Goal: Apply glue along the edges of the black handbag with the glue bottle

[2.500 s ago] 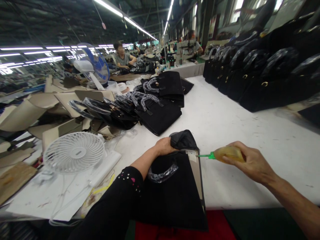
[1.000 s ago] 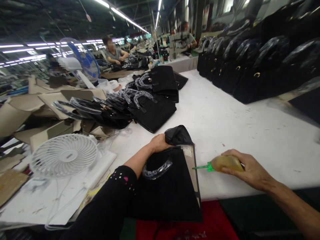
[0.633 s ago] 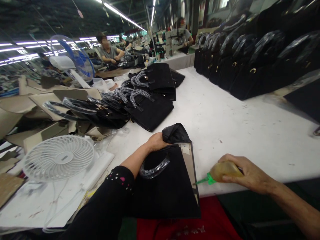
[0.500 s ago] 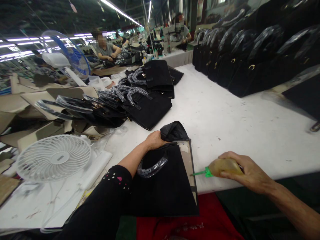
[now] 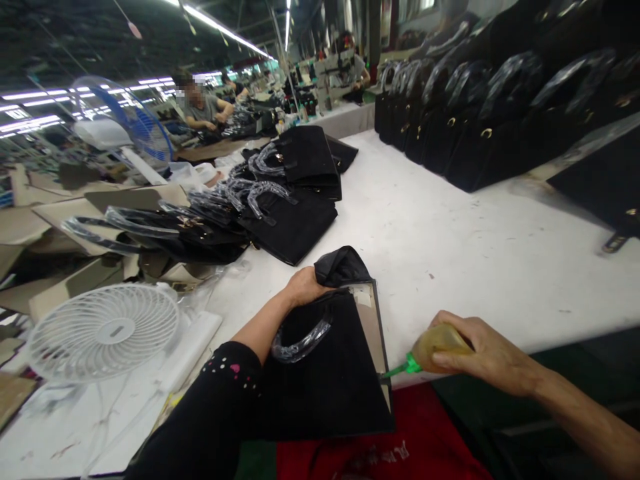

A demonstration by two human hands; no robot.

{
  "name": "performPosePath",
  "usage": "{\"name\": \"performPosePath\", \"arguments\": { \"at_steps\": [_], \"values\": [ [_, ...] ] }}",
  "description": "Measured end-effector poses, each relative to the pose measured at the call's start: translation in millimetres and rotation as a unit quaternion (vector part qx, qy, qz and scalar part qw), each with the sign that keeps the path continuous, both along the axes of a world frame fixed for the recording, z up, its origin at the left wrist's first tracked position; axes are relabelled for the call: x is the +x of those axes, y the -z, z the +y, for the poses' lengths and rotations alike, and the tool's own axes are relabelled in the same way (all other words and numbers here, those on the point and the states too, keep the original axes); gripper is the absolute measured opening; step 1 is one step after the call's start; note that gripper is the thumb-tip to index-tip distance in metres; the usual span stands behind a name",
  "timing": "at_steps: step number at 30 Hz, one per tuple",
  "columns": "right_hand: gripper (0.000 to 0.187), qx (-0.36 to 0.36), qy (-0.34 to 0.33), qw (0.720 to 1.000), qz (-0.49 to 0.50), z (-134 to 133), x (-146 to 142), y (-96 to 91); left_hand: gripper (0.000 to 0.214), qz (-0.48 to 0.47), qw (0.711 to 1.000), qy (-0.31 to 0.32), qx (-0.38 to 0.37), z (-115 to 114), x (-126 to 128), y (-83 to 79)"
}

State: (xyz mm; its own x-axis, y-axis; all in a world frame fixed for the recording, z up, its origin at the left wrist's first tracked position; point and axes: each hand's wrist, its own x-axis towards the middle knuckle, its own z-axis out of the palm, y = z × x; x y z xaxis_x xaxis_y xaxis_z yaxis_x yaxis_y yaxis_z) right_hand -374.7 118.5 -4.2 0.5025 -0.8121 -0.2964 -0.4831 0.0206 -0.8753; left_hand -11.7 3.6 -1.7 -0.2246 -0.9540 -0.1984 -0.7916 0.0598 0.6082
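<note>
A black handbag (image 5: 330, 380) lies flat at the near edge of the white table (image 5: 450, 247), its plastic-wrapped handle (image 5: 300, 343) on top. My left hand (image 5: 304, 287) is closed on the folded-back black lining (image 5: 343, 267) at the bag's far end, which bares a beige strip (image 5: 373, 327) along the right side. My right hand (image 5: 483, 353) grips a yellowish squeeze bottle (image 5: 437, 343). Its green nozzle (image 5: 400, 369) touches the lower end of that strip.
Flat black handbags (image 5: 280, 207) are piled at the middle left, and a row of upright ones (image 5: 490, 113) lines the right. A white fan (image 5: 103, 330) lies at the left, a blue fan (image 5: 125, 123) behind. Cardboard sheets (image 5: 75, 213) and seated workers (image 5: 200, 107) are beyond.
My right hand has drawn the bottle's nozzle down the beige strip toward me, from its upper part to its lower end. My left hand has kept its hold on the lining.
</note>
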Motion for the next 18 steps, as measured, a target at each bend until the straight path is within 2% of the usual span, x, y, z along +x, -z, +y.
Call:
{"name": "performPosePath", "arguments": {
  "at_steps": [3,5,7,9,12,14,16,18],
  "values": [
    [0.037,-0.010,0.006,1.000,-0.001,2.7,2.7,-4.4,0.062,0.003,1.000,0.008,-0.011,4.3,0.8,-6.4],
    [0.033,-0.033,0.004,0.999,0.013,4.2,3.2,-8.2,0.059,0.008,1.000,0.018,-0.022,7.5,2.5,-18.8],
    [0.034,-0.068,0.001,0.997,0.031,5.0,2.9,-11.3,0.054,0.007,0.999,0.025,-0.041,10.7,4.5,-40.2],
    [0.037,-0.104,0.006,0.994,0.042,4.1,2.3,-12.6,0.047,-0.016,0.997,0.034,-0.071,14.1,5.7,-69.1],
    [0.040,-0.172,0.032,0.984,0.045,-2.7,2.6,-9.1,0.041,-0.097,0.986,0.054,-0.124,20.2,3.2,-116.2],
    [0.039,-0.237,0.057,0.969,0.041,-10.4,4.4,-3.2,0.042,-0.139,0.976,0.056,-0.155,26.4,-2.6,-141.1],
    [0.037,-0.305,0.081,0.948,0.036,-18.8,7.4,4.6,0.042,-0.164,0.967,0.054,-0.188,35.8,-11.1,-155.2],
    [0.034,-0.357,0.096,0.929,0.032,-26.0,10.8,12.9,0.030,-0.189,0.958,0.045,-0.211,48.3,-19.8,-157.6]
  ]
}}
